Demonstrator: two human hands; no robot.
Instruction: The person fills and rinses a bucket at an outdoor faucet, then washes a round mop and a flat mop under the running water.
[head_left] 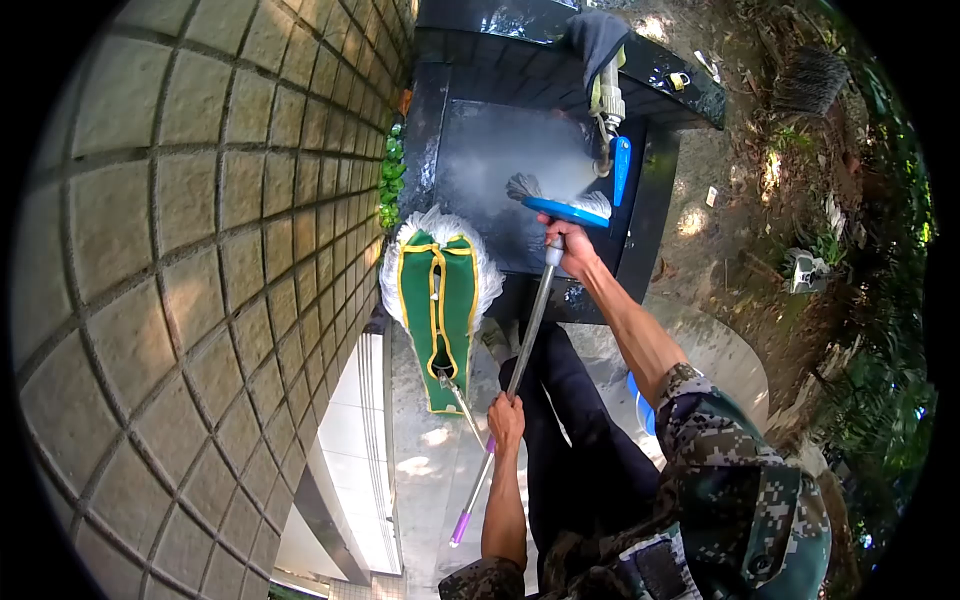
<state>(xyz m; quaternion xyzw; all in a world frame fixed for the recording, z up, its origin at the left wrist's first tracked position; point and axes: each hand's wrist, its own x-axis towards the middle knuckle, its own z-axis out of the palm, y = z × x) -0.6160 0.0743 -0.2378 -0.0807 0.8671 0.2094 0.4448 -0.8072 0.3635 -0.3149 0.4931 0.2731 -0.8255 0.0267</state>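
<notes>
My right hand (568, 248) is closed around the top of a metal mop pole, just under the mop's round blue head (566, 211). Grey-white strands spread from that head over a dark basin (470, 125), beside a tap with a blue lever (621, 170). Lower down the same pole, my left hand (505, 420) is wrapped round it; the pole ends in a purple grip (460, 528). To the left lies a flat mop (455, 290) with a green back, yellow trim and white fringe. Its thin handle runs towards my left hand.
A tiled wall (200, 250) rises on the left. Green objects (392, 178) line the basin's left side. A dark cloth (597, 45) hangs over the pipe, and a padlock (679, 80) lies on the ledge. Part of a blue bucket (641, 403) shows by my legs.
</notes>
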